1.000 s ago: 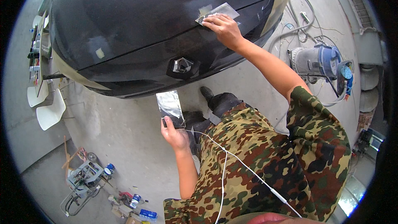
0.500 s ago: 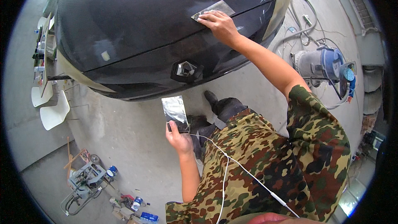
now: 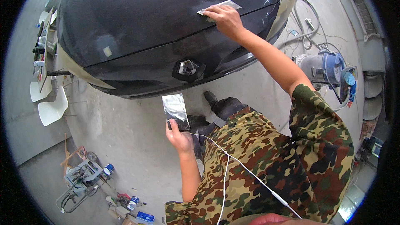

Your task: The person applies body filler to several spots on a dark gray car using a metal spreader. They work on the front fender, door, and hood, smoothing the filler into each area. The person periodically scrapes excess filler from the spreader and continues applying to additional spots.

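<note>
The dark hood of a car (image 3: pixel 137 21) stretches out in front of me, dull and scuffed with pale patches. At the hood's front right, my right hand (image 3: pixel 227 18) grips a thin metal putty spreader (image 3: pixel 230 4) and presses it low against the surface, over a pale filler smear partly hidden by the fingers. Lower down, before the bumper, my left hand (image 3: pixel 180 138) holds a shiny rectangular metal putty plate (image 3: pixel 175 107) by its dark lower end, thumb on top. Another small whitish filler spot (image 3: pixel 107 51) lies on the hood's left part.
A blue-and-grey vacuum (image 3: pixel 325 66) with a looped hose (image 3: pixel 314 25) stands on the right. White chairs (image 3: pixel 54 106) and a cluttered table (image 3: pixel 46 62) are at left. Wheeled equipment (image 3: pixel 83 175) sits lower left. A white cable (image 3: pixel 250 173) runs across my camouflage shirt.
My right hand has shifted slightly right and up with its spreader, which now lies flatter to the hood. The left hand stays nearly in place with the plate.
</note>
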A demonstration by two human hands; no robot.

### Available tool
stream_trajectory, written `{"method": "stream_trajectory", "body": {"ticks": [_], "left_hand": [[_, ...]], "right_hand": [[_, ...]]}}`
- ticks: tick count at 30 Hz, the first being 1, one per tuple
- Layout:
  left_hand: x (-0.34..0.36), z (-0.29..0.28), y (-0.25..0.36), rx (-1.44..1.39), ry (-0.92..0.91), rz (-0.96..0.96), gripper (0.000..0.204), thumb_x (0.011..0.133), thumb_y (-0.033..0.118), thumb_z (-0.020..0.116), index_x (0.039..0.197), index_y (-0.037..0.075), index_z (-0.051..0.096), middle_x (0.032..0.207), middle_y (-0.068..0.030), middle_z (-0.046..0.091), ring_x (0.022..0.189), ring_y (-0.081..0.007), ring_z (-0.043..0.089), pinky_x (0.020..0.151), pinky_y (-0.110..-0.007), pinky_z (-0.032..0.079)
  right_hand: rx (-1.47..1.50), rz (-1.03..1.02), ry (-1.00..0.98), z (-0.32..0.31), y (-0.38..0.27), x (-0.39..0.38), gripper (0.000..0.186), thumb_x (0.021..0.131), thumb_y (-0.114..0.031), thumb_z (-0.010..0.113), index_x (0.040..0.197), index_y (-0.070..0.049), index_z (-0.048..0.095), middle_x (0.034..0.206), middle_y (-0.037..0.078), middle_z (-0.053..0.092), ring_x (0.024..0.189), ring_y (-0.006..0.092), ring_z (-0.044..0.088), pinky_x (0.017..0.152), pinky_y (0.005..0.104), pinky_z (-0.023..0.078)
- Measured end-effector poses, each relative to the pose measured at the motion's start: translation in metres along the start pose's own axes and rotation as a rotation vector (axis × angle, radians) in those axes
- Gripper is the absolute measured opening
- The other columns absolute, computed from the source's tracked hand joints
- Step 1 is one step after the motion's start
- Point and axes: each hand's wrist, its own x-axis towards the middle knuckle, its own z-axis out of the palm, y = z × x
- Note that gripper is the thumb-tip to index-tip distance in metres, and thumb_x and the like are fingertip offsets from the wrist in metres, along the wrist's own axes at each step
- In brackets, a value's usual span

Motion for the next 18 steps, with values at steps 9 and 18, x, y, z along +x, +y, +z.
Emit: {"method": "stream_trajectory", "body": {"ticks": [9, 18], "left_hand": [[0.003, 0.017, -0.002, 0.009, -0.001, -0.002, 0.038, 0.111, 0.024, 0.050, 0.130, -0.008, 0.057, 0.124, -0.0143, 0.066, 0.112, -0.0223, 0.064, 0.099, -0.036, 0.050], [0.000, 0.027, -0.010, -0.001, 0.031, -0.068, 0.037, 0.110, 0.023, 0.051, 0.129, -0.008, 0.057, 0.124, -0.0141, 0.066, 0.113, -0.0221, 0.064, 0.099, -0.036, 0.050]], "right_hand": [[-0.002, -0.058, -0.085, -0.009, -0.004, -0.029, 0.029, 0.088, -0.006, 0.063, 0.114, -0.012, 0.075, 0.121, 0.003, 0.073, 0.116, 0.0226, 0.069, 0.105, 0.0400, 0.050], [-0.023, -0.098, 0.008, -0.017, 0.012, -0.043, 0.034, 0.087, -0.007, 0.064, 0.119, -0.012, 0.075, 0.123, 0.004, 0.073, 0.118, 0.0218, 0.068, 0.104, 0.0409, 0.050]]}}
